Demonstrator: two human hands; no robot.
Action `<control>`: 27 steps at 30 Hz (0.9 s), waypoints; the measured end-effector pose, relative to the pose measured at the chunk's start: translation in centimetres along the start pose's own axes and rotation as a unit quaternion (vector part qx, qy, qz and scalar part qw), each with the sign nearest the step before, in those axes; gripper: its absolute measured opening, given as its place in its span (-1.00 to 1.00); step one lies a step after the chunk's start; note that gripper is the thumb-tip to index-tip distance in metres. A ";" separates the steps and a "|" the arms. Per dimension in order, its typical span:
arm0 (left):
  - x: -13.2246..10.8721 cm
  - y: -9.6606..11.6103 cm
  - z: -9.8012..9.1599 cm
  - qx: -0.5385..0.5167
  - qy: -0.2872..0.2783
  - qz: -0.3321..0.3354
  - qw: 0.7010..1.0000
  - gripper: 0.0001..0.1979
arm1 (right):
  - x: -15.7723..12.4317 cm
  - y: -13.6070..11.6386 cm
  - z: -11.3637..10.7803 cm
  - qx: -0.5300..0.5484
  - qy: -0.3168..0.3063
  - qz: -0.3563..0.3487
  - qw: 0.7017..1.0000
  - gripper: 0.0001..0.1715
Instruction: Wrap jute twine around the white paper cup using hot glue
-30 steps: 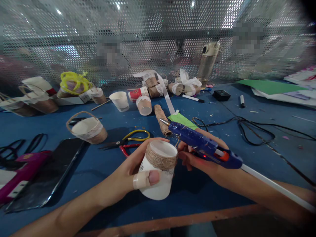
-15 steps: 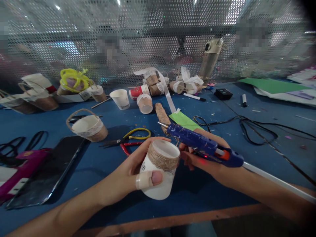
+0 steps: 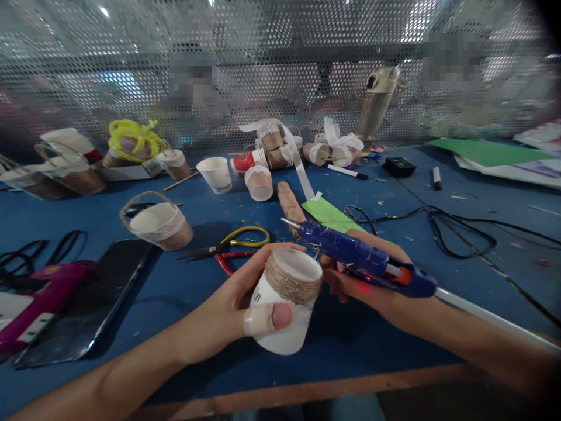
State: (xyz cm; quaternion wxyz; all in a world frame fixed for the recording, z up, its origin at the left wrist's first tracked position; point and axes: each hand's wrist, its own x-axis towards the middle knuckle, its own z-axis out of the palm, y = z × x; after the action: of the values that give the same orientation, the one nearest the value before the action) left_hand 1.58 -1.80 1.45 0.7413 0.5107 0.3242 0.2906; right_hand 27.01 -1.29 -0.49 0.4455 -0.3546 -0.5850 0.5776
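Note:
My left hand (image 3: 228,304) is wrapped round a white paper cup (image 3: 284,310) held above the blue table (image 3: 184,292). Brown twine (image 3: 293,283) is wound round the cup's rim, and a plaster covers my thumb. My right hand (image 3: 350,278) grips a blue hot glue gun (image 3: 363,257) just right of the cup. The gun's metal nozzle (image 3: 289,223) points left and away, above the cup, and a white glue stick (image 3: 482,310) sticks out of its back. The fingertips of my right hand touch the twine at the cup's right side.
Yellow-handled scissors (image 3: 236,242) and red pliers lie behind the cup. A twine-wrapped basket cup (image 3: 158,225), a twine spool (image 3: 289,202), green paper (image 3: 328,213), more cups, black cables (image 3: 460,234), a phone (image 3: 96,298) and a perforated metal screen (image 3: 280,70) surround me.
The cup and the glue gun have shifted slightly to the right in the view. My grips are unchanged.

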 end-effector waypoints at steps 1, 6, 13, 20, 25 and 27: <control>0.0 0.0 -0.1 0.002 -0.017 0.007 1.000 -0.36 | 0.0 0.1 0.0 0.001 -0.002 -0.001 1.000 -0.80; -0.1 0.2 0.4 -0.007 0.034 -0.018 0.999 -0.31 | 0.0 0.3 -0.2 0.010 -0.011 -0.004 1.000 -0.82; 0.1 -0.6 -0.8 -0.001 -0.034 0.025 0.999 -0.41 | 0.0 0.2 0.0 0.006 -0.009 -0.005 1.000 -0.79; -0.1 -1.0 -1.2 -0.011 -0.053 0.039 0.998 -0.45 | -0.1 0.0 0.1 0.001 -0.006 -0.006 1.000 -0.81; -0.1 -1.0 -1.1 -0.006 -0.053 0.040 0.998 -0.47 | -0.1 -0.1 0.0 -0.001 -0.009 -0.004 1.000 -0.85; 0.0 -1.0 -1.1 -0.009 -0.054 0.039 0.998 -0.47 | -0.1 0.0 -0.1 0.001 -0.013 -0.003 1.000 -0.85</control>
State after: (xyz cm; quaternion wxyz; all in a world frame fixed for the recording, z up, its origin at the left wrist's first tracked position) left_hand 0.81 -1.50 0.18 0.7501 0.5318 0.2606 0.2942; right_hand 27.14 -1.34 -0.51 0.4403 -0.3451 -0.5910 0.5813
